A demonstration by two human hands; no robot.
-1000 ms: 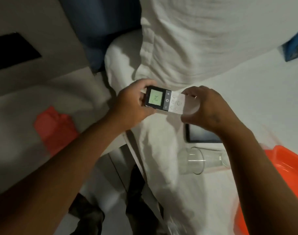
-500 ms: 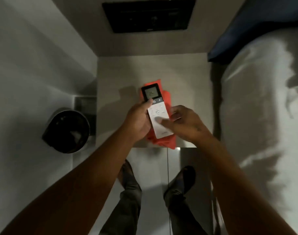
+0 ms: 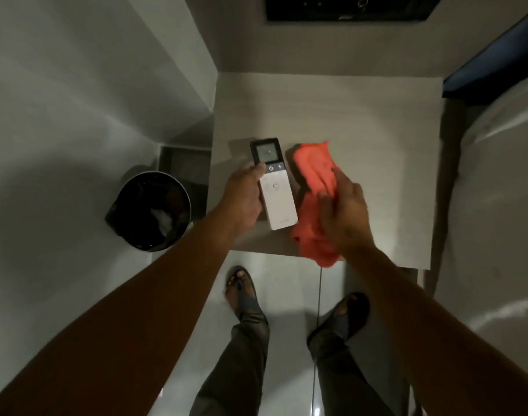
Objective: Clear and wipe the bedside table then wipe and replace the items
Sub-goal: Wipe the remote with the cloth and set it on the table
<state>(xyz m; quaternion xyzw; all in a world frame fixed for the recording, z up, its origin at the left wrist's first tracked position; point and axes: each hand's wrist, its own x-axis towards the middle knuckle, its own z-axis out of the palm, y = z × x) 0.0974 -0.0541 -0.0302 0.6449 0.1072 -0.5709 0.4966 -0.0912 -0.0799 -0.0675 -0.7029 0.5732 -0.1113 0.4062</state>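
A white remote control (image 3: 277,202) with a dark screen end is held in my left hand (image 3: 246,195) above the front left part of the pale bedside table (image 3: 331,106). Just right of the remote, my right hand (image 3: 345,210) grips a crumpled orange cloth (image 3: 315,181). The cloth rests on the table near its front edge, and one end hangs over that edge. The cloth touches the remote's right side near its lower end.
A black waste bin (image 3: 151,210) stands on the floor left of the table. The white bed (image 3: 497,190) runs along the right side, with a dark blue headboard (image 3: 491,64) behind it. A dark wall panel (image 3: 346,9) is above the table. My sandalled feet (image 3: 241,291) stand before it.
I turned from the bed to the bedside table carrying the remote. My right hand let go of the remote and took hold of the orange cloth beside it.
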